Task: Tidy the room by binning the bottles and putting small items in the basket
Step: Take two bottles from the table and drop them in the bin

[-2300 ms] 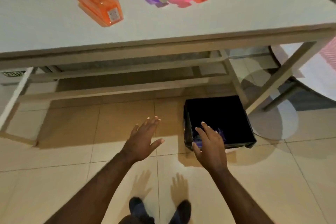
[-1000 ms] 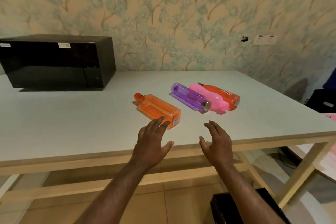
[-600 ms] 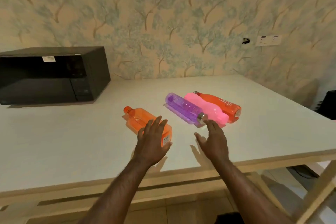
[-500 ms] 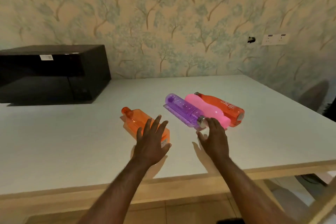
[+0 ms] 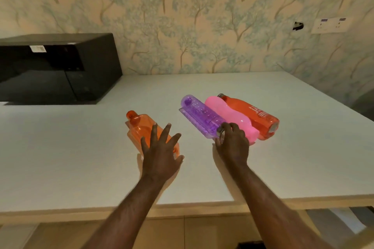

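- Left hand (image 5: 159,157): fingers spread flat over orange bottle (image 5: 141,129), worktop (image 5: 60,157) centre.
- Right hand (image 5: 232,145): curled round purple bottle (image 5: 200,116) cap end; pink bottle (image 5: 228,115), red bottle (image 5: 253,116) touching at 3 o'clock.

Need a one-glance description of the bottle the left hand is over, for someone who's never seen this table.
On the white table with the black microwave at its back left, four bottles lie flat. Three are packed side by side on the right; the orange flat-sided bottle lies alone to their left, under the spread fingers of the left hand. It is the only boxy one, cap pointing away.
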The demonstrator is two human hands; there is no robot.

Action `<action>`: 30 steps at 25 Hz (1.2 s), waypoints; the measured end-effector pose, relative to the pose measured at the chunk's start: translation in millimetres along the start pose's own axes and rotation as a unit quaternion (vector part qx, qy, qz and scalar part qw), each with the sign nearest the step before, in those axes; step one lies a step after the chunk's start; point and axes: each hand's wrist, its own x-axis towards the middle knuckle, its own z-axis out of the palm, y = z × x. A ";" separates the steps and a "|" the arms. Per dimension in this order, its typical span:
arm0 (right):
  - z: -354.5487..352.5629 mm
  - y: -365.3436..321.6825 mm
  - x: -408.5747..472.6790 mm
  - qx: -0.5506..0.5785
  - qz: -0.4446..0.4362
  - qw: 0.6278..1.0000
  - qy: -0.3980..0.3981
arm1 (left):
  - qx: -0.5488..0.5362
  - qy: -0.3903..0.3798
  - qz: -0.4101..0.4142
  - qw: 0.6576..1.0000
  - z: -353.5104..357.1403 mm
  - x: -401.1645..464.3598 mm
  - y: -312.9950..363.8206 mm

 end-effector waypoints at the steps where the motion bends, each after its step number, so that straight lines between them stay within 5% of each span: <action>1: 2.3 1.8 1.3 0.001 0.005 1.000 0.002 | -0.005 -0.002 -0.007 1.000 1.1 0.3 0.9; 17: -1.7 -4.8 -11.7 0.170 0.026 0.985 -0.008 | -0.104 0.022 -0.060 0.993 -8.0 -8.0 -4.7; 23: -20.0 -23.1 -39.2 0.165 -0.054 0.984 0.023 | -0.134 0.076 -0.001 0.988 -23.0 -26.3 -23.7; 30: -68.1 -51.1 -83.4 0.123 -0.039 0.983 0.134 | -0.200 0.096 0.088 0.971 -46.0 -46.3 -41.8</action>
